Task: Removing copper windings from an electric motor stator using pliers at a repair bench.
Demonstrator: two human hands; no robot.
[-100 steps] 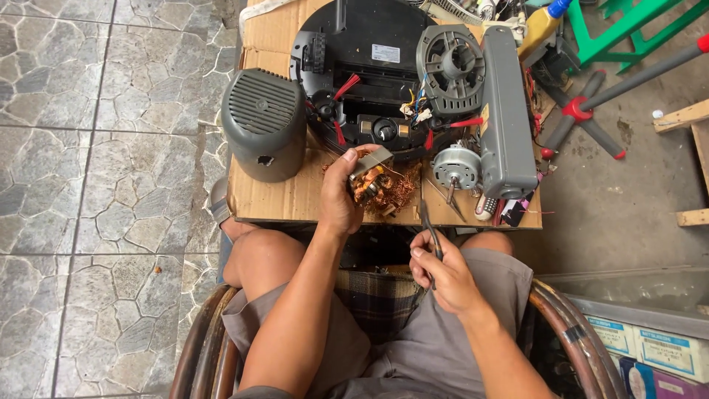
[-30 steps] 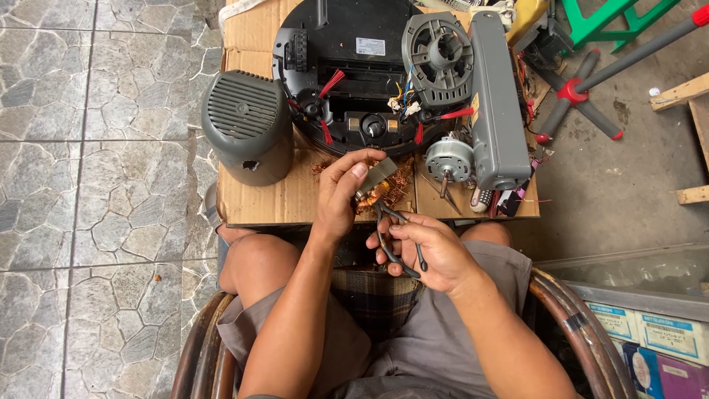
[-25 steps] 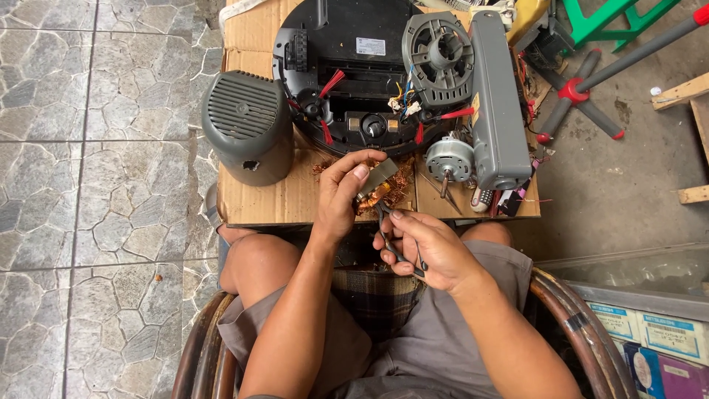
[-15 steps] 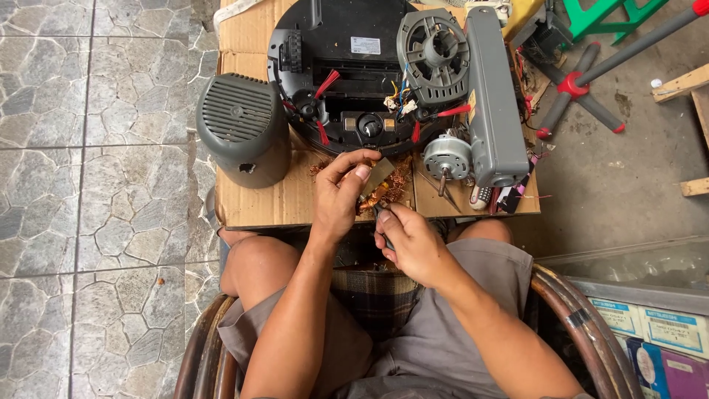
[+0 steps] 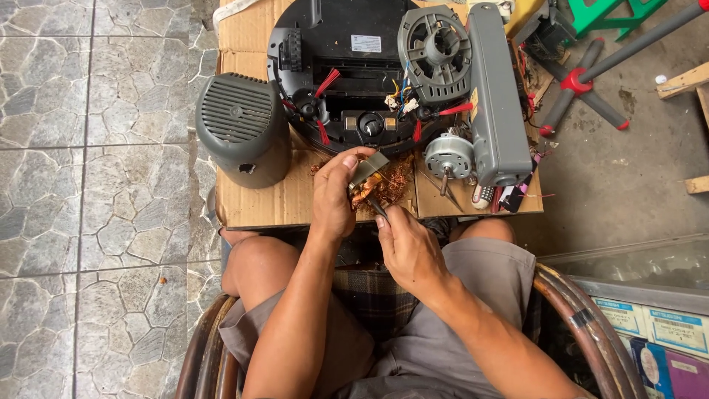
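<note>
My left hand grips a small motor stator, a grey metal block with copper windings, over the front edge of a sheet of cardboard. Close beside it, my right hand holds a thin dark tool whose tip pokes into the copper coil. Loose copper wire lies tangled under and behind the stator. I sit in a rattan chair with my knees under the cardboard.
On the cardboard stand a round black robot vacuum turned upside down, a grey vented housing, a grey fan guard, a long grey casing and a small silver motor. Tiled floor lies left, concrete and clutter right.
My right hand has come up from my lap with the tool and brought its tip against the stator. The left hand has kept hold of the stator.
</note>
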